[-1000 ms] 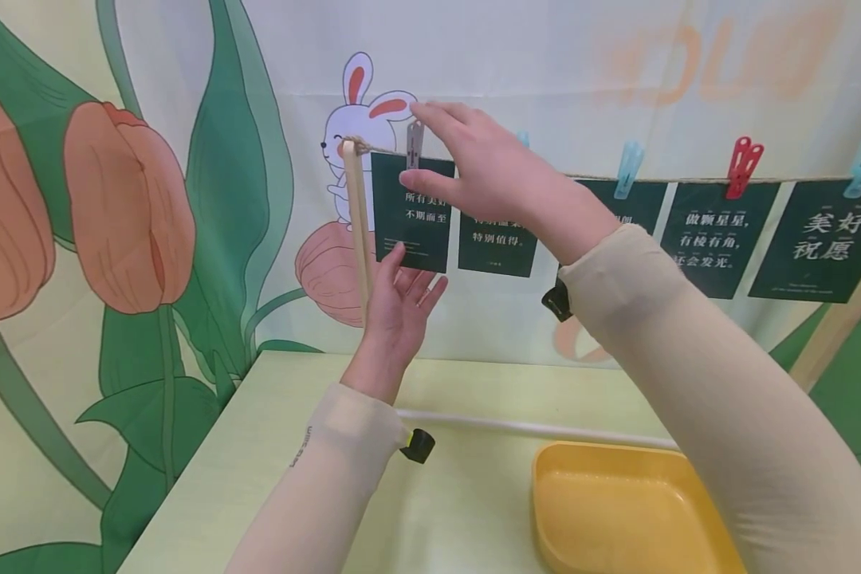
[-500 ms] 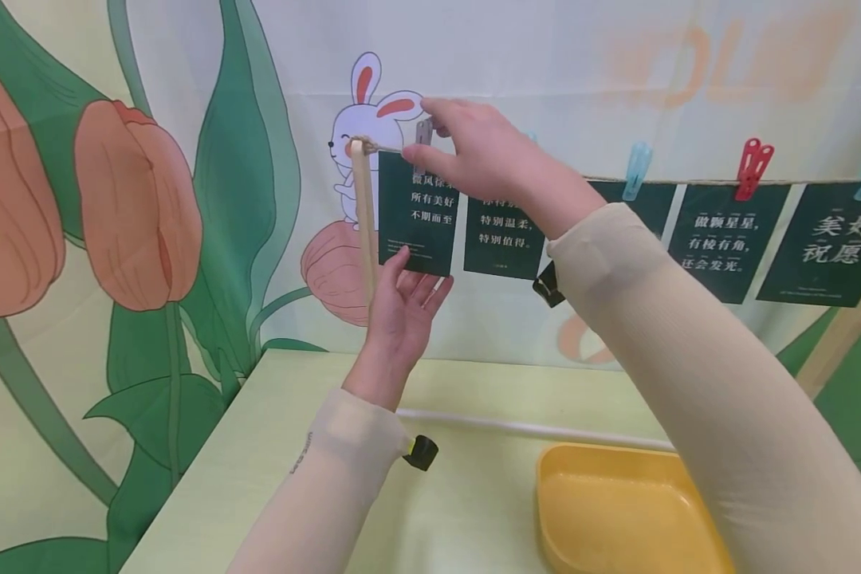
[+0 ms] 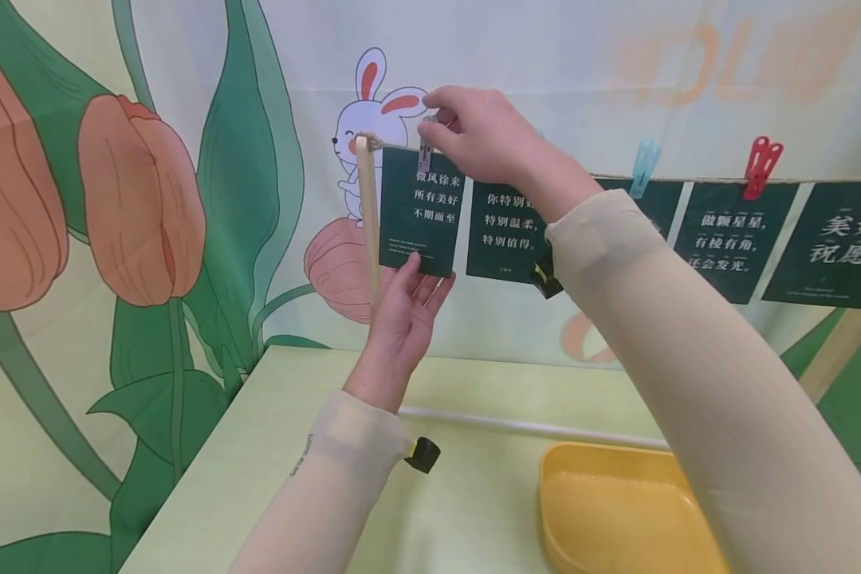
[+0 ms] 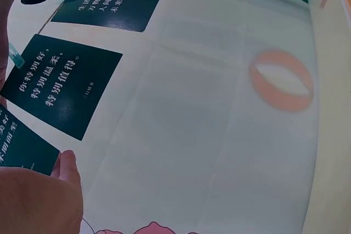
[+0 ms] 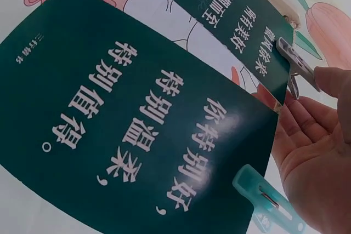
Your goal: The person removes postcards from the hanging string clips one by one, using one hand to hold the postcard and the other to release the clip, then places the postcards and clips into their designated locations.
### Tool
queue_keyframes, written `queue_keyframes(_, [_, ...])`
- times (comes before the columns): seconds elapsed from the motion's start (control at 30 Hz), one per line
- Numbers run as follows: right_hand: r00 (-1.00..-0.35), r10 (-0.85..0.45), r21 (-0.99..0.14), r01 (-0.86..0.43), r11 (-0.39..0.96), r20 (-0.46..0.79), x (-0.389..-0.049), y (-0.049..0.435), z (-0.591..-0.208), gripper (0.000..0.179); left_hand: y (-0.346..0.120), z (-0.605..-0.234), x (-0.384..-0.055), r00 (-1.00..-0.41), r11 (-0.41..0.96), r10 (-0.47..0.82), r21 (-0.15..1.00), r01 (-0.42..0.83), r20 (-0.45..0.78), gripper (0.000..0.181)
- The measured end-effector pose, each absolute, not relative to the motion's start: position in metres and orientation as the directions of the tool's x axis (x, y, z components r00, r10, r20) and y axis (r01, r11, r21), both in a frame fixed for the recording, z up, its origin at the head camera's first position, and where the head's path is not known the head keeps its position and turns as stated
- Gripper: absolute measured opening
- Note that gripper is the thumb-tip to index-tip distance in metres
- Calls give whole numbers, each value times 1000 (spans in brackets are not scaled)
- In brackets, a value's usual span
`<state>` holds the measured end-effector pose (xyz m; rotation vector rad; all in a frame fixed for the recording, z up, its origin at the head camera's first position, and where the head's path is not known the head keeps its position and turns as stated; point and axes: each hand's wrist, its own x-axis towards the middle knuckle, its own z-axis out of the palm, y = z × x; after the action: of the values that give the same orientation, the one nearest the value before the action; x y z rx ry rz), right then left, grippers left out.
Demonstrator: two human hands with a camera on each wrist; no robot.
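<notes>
The leftmost dark green card [image 3: 405, 219] with white characters hangs at the cord's left end, beside a wooden post [image 3: 367, 207]. At its lower edge my left hand [image 3: 400, 323] pinches it, thumb in front and fingers behind. My right hand [image 3: 491, 139] grips the upper end of a grey clothespin [image 3: 425, 157] at the card's top edge. In the right wrist view this grey clothespin [image 5: 299, 63] straddles the card's edge, its handles between thumb and fingers. A second green card [image 5: 126, 119] hangs just to the right, held by a teal clothespin [image 5: 269, 198].
More cards [image 3: 735, 239] hang along the cord to the right under blue and red clothespins [image 3: 763, 167]. A yellow tray [image 3: 617, 510] stands on the table [image 3: 466, 494], in front of a white rod [image 3: 531, 426]. Behind hangs a printed cloth with tulips and a rabbit [image 3: 359, 127].
My right thumb and fingers have closed onto the grey clothespin's upper end, having stood apart around it one second ago. The left hand stays at the card's lower edge. The view has shifted slightly.
</notes>
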<state>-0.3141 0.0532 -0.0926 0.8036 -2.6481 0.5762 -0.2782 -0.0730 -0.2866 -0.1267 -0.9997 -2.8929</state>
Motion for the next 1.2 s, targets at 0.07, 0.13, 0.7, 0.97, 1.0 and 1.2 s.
queue_keyframes(0.07, [-791,-455,-298,-587,753,409,-314,53,-93,54,-73,-287,-278,-993,-783,-45,614,102,108,40])
queue_keyframes(0.13, [-788,-454,-309,-592,744,415,-313,53,-93,52,-74,-288,-277,-993,-782,-46,614,103,109,40])
queue_keyframes(0.7, [-762,-429,-366,-622,692,484,-312,50,-95,37,-76,-287,-272,-994,-794,-53,599,98,92,40])
queue_keyframes(0.97, [-724,-420,-366,-658,658,547,-310,51,-97,30,-78,-290,-272,-994,-797,-67,595,108,91,39])
queue_keyframes(1.0, [-716,-419,-362,-665,654,558,-309,52,-97,29,-78,-290,-272,-994,-797,-67,594,108,92,39])
queue_keyframes(1.2, [-675,-416,-332,-693,639,610,-308,53,-95,26,-79,-292,-270,-994,-801,-68,589,104,83,38])
